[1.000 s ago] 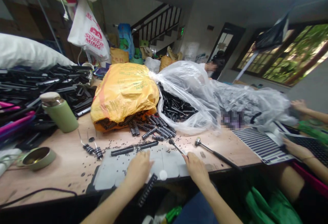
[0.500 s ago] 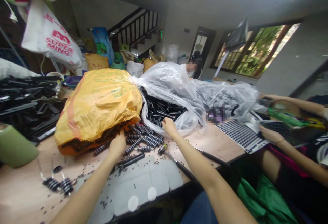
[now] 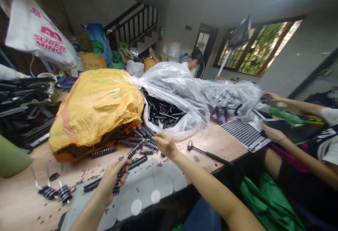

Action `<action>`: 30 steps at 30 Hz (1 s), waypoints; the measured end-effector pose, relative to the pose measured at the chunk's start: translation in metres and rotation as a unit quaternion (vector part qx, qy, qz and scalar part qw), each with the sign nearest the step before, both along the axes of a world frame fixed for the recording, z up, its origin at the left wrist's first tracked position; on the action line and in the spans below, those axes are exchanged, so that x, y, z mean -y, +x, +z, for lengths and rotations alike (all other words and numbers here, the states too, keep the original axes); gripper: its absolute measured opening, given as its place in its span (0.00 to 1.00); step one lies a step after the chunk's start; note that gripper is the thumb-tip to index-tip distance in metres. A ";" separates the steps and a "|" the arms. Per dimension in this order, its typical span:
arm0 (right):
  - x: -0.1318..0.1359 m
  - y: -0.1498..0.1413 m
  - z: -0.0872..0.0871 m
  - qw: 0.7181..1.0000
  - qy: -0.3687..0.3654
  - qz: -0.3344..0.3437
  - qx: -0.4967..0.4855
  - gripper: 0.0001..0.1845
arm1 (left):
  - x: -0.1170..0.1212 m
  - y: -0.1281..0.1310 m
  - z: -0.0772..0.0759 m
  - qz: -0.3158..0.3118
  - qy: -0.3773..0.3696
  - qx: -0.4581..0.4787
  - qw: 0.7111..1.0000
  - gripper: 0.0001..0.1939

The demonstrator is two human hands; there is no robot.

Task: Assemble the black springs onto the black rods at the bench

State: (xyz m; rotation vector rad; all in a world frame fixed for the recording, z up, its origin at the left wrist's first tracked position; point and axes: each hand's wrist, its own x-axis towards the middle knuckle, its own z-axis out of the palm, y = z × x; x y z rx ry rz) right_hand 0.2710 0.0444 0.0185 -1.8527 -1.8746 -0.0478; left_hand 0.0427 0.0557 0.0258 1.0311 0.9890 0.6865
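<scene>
My left hand [image 3: 112, 179] is closed round a black-and-white ringed rod [image 3: 116, 185], above the grey mat [image 3: 155, 174] at the table's front. A thin black strip [image 3: 151, 140] is pinched in my right hand [image 3: 166, 145], just right of a heap of ringed rods [image 3: 129, 142]. These rods spill from the mouth of a yellow woven bag [image 3: 100, 100]. Behind my right hand, a clear plastic bag [image 3: 182, 129] lies open with many black strips [image 3: 166, 113] inside. A long black bar [image 3: 138, 162] rests on the mat, partly hidden by my left hand.
A hammer [image 3: 190, 145] lies to the right, its handle reaching the table edge. Several ringed pieces [image 3: 49, 193] and small black bits are scattered at the left, near a green roll [image 3: 13, 157]. A co-worker's arms [image 3: 277, 134] are beside a striped sheet [image 3: 243, 132].
My left hand has come away from the yellow bag's mouth toward me, now with a ringed rod. My right hand has left the plastic bag with a black strip, moving down and left.
</scene>
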 end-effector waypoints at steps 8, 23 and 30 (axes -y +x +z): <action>0.078 -0.068 -0.008 0.980 0.048 0.166 -0.101 0.31 | 0.040 0.002 -0.016 -0.046 0.082 -0.095 0.991 0.18; 0.089 -0.088 -0.011 0.964 -0.053 0.116 -0.232 0.59 | 0.045 -0.011 -0.024 -0.003 0.071 -0.011 0.997 0.24; 0.101 -0.098 -0.001 0.939 -0.005 0.242 -0.244 0.60 | 0.053 0.000 -0.013 0.077 -0.036 0.117 0.989 0.21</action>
